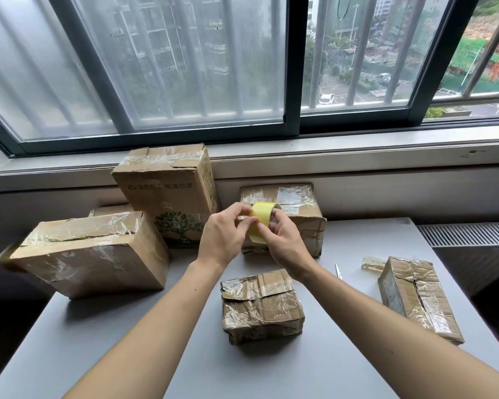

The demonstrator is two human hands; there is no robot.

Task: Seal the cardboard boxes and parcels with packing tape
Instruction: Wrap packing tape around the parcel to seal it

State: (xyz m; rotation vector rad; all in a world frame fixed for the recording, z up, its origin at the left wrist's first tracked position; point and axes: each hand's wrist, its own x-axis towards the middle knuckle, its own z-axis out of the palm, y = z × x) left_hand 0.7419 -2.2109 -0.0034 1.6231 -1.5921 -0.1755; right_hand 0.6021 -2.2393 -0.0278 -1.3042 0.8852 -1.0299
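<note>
Both hands hold a yellowish roll of packing tape point(262, 218) in the air above the grey table point(104, 349). My left hand point(224, 236) pinches the roll's left edge with curled fingers. My right hand point(283, 241) grips the roll from the right, thumb on its face. Directly below them sits a small crumpled cardboard parcel point(261, 305) wrapped in clear tape. A large box point(90, 251) lies at the left, a tall box with green print point(170, 188) stands behind it, and a flat box point(297, 217) lies behind my hands. Another parcel point(415, 295) lies at the right.
A scissor blade point(338, 270) and a scrap of used tape point(372, 262) lie on the table right of my right arm. A window sill point(357, 151) and barred window run along the back. A radiator grille point(467, 234) stands past the table's right edge.
</note>
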